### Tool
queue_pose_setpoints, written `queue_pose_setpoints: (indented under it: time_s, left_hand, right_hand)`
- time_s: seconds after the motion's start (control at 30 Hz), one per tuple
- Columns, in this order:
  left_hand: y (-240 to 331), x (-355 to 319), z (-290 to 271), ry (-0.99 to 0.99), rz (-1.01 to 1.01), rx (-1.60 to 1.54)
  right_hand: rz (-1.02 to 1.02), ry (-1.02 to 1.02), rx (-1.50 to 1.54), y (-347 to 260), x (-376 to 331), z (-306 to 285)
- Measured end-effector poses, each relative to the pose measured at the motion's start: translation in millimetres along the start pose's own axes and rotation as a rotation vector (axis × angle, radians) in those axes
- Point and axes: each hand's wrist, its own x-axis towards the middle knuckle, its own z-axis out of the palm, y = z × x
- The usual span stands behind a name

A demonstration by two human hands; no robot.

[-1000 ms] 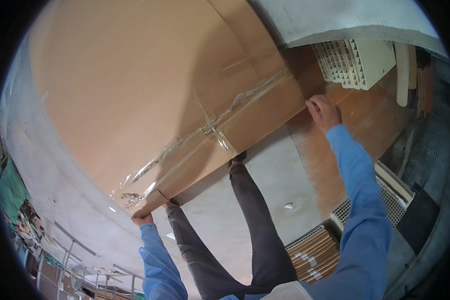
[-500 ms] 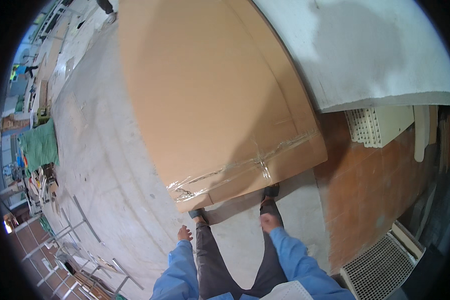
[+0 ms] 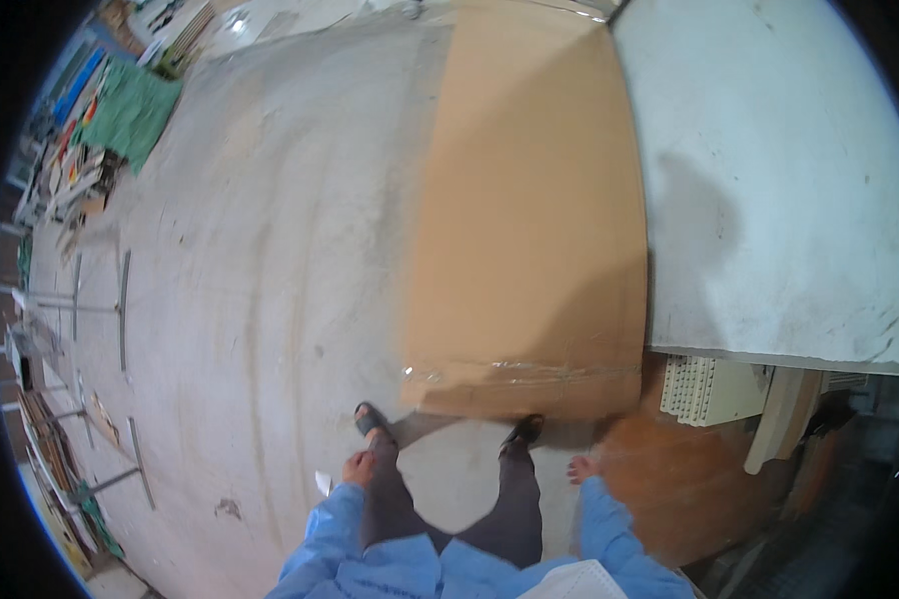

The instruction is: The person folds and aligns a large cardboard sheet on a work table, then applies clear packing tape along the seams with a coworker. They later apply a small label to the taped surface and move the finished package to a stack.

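Note:
A long, flat brown cardboard package (image 3: 529, 230) stretches away from my feet, with shiny clear tape across its near end. My left hand (image 3: 359, 468) hangs low beside my left leg, its fingers curled in and nothing visible in them. A small white scrap (image 3: 324, 483) shows just left of it; whether they touch I cannot tell. Out to the right of my right leg is my right hand (image 3: 582, 468), fingers apart and slightly blurred, holding nothing. Both hands are apart from the cardboard, nearer to me than its taped end.
A large whitish panel (image 3: 779, 200) borders the cardboard on the right. Below its edge stand cream perforated plastic pieces (image 3: 714, 389) on a reddish-brown surface (image 3: 689, 479). Metal frames (image 3: 125, 309) and a green cloth (image 3: 135, 110) lie at the left, on grey floor (image 3: 260, 250).
My view has turned left, so the cardboard now appears farther right and straighter. My right hand has swung outward from in front of my leg. The left hand's fingers have curled in.

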Motion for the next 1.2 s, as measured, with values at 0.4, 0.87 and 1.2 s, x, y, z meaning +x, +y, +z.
queue_pose_setpoints:
  time_s: [0.4, 0.87, 1.2]
  left_hand:
    - [-117, -6, -292, 0.36, -0.574, -0.635]
    - [135, 89, -265, 0.079, -0.118, -0.567]
    - [166, 73, -285, 0.2, -0.584, -0.503]
  right_hand:
    - [-0.144, -0.307, -0.625, -81, -171, 280]
    - [-0.576, -0.328, -1.125, -212, -130, 326]
    - [-0.097, -0.245, -0.631, -377, -148, 327]
